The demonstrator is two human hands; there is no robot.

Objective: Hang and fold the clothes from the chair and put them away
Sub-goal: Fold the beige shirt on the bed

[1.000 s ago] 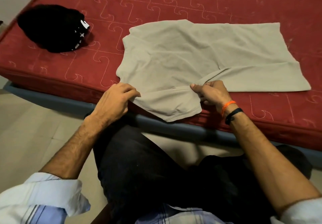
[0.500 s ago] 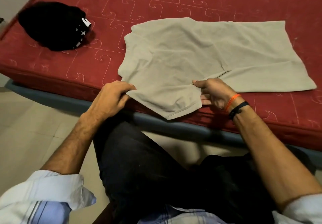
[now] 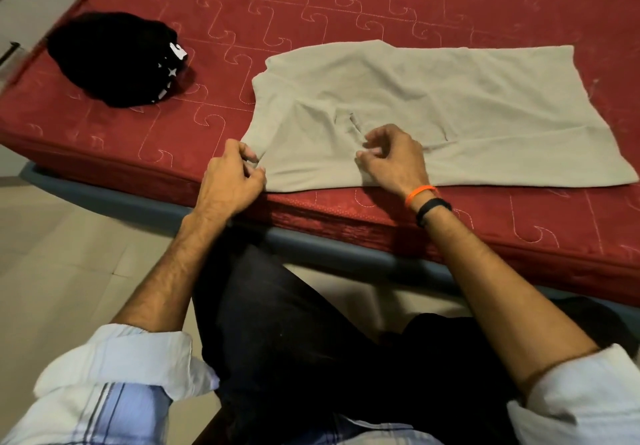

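Loosely curled fingers of the left hand [image 3: 230, 177] touch the near left corner of the beige t-shirt [image 3: 433, 108] while the right hand [image 3: 394, 158] hovers released over its folded-in sleeve, the shirt lying flat on the red mattress [image 3: 346, 4] beside a black folded garment [image 3: 117, 58].

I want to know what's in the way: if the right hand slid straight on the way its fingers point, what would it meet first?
The right hand points left across the beige T-shirt, so probably the left hand at the shirt's near left edge; depth is unclear.
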